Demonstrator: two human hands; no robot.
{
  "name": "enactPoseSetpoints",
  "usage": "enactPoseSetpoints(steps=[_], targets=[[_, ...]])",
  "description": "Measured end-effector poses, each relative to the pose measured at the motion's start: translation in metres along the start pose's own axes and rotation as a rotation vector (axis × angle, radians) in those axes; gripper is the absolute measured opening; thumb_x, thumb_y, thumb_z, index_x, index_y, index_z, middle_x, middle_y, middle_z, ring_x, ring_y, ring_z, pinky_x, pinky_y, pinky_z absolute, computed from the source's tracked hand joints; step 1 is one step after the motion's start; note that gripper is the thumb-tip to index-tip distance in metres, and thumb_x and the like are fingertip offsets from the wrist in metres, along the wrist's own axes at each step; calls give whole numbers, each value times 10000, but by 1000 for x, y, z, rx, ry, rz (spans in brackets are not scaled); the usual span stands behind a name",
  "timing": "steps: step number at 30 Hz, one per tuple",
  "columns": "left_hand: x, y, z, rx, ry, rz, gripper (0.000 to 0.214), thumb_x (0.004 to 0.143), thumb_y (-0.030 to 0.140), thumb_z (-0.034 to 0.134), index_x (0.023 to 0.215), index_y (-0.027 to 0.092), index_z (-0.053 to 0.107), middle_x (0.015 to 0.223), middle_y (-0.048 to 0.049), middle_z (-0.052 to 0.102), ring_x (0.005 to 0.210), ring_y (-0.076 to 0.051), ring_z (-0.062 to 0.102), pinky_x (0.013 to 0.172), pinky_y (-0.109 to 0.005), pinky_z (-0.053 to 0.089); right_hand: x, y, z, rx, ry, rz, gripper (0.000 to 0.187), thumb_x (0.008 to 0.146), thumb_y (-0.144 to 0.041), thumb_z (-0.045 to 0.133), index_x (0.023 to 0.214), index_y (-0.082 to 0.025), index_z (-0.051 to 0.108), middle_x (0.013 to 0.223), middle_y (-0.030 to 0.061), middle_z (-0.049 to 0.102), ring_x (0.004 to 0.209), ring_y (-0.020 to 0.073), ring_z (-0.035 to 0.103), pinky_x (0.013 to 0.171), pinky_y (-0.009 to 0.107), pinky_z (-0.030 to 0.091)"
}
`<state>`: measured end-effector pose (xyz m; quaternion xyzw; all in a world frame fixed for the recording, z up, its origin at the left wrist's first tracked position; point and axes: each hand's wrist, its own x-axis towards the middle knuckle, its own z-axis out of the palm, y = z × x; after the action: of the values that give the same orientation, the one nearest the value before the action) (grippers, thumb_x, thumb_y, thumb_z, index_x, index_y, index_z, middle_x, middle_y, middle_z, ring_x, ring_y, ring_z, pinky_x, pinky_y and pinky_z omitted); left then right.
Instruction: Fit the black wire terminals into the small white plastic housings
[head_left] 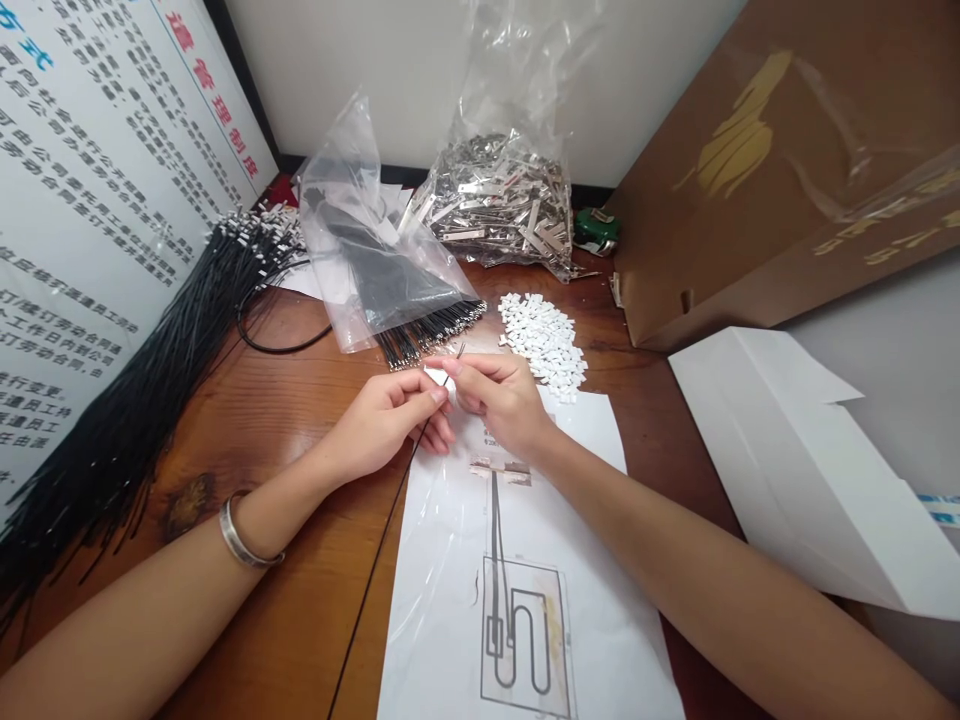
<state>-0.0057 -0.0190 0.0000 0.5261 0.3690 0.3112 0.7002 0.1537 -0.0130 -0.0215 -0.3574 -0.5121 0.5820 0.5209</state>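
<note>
A thin black wire (373, 570) runs up from the table's near edge to my two hands, and its dark tips stick out just above my fingers. My left hand (382, 420) is closed, pinching the wire between thumb and index finger while the other fingers curl below. Close beside it, my right hand (504, 400) is also closed, thumb against index finger near the wire's end. Whether a small part sits between the fingertips is hidden. Both hands are over the top of a white printed sheet (442, 620) with a line drawing of a looped cord.
Beyond the hands are a pile of small white pieces (544, 345), a clear bag (341, 215) of black wires and a bag of metal clips (502, 200). A large bundle of black cords (142, 370) lies left. A brown box (720, 170) and green tape measure (598, 230) are right.
</note>
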Motion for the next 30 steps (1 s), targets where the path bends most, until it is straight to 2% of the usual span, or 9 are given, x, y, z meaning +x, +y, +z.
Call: enactPoseSetpoints(steps=[5,9,14,20,25,30], targets=[[-2,1,-1,4,-20,-1,314,793,400,700,687,140,560,602,-25,676,525,-115,639,540,-218,505,3,11,-6,74,73,11,232,812,-404,707,931,-224,791,448,-83,346,423,65,265,416,252,167],[-2,1,-1,-1,-27,9,320,816,420,686,724,135,573,640,-28,686,543,-121,655,545,-220,519,0,4,-2,7,49,-12,186,818,-381,703,881,-236,801,452,-78,340,432,67,287,428,246,235],[0,0,-2,-23,-5,16,384,789,485,706,729,128,578,632,-25,674,519,-122,650,516,-218,520,-4,-7,7,-13,-65,-14,266,818,-448,676,839,-210,794,481,-53,413,418,73,326,405,250,305],[1,-1,-2,-75,-9,-1,392,766,486,732,730,132,568,643,-35,693,526,-133,662,525,-230,532,-3,-7,5,30,-86,-27,239,798,-422,699,805,-199,788,513,-48,453,399,57,337,387,240,312],[1,-2,-2,-111,-9,-4,377,768,466,740,740,128,577,653,-38,702,526,-129,662,531,-225,532,-2,-4,3,26,-73,-69,167,831,-330,675,836,-212,793,511,-55,480,392,40,313,401,229,300],[2,-2,-3,-135,-25,-17,375,767,466,744,765,122,596,663,-40,710,535,-129,666,551,-233,547,-2,-2,2,-22,-58,-62,162,849,-319,663,892,-226,789,532,-56,509,417,46,351,449,235,341]])
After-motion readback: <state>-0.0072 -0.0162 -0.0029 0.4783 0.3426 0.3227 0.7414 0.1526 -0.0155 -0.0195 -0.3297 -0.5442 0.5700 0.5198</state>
